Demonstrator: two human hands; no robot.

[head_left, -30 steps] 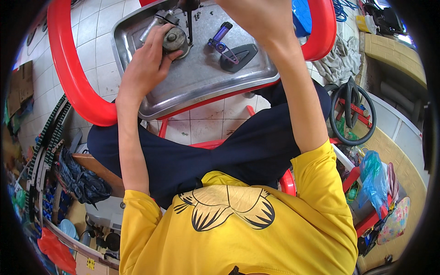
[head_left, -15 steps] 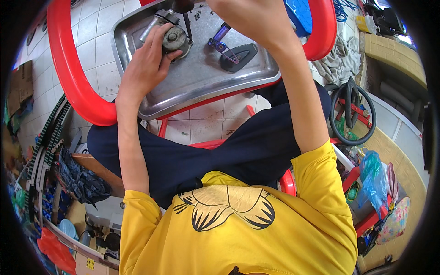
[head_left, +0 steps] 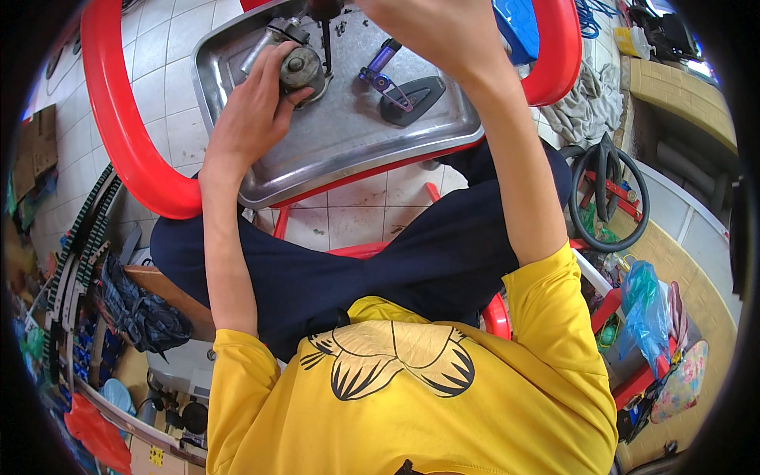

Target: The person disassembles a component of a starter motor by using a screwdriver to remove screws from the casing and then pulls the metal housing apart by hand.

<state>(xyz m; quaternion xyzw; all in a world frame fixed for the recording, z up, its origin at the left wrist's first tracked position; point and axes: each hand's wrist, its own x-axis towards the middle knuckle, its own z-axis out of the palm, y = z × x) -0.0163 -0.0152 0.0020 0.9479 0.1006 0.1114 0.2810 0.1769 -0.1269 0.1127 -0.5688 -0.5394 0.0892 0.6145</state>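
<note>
My left hand (head_left: 252, 111) is closed around a grey, round-ended metal motor (head_left: 302, 68), its thumb against the near side. The motor rests at the left of a metal tray (head_left: 356, 150). Just right of the motor a screwdriver (head_left: 325, 36) stands upright, its dark handle cut by the upper edge and its tip low beside the casing. My right hand (head_left: 431, 28) reaches to that handle from the right; its fingers lie beyond the picture's upper edge. Farther right in the tray lies a purple-armed mirror (head_left: 412, 100) with a dark back.
Small dark screws (head_left: 342, 25) lie in the tray beyond the screwdriver. The tray sits on a red plastic chair (head_left: 119, 119) whose arms rise on both sides. A blue container (head_left: 518, 32) stands behind its right corner. A black tyre (head_left: 608, 194) leans at the right.
The screwdriver's shaft has shifted slightly to the right and its handle has tilted a little. My right hand has moved slightly with it. My left hand and the motor look the same.
</note>
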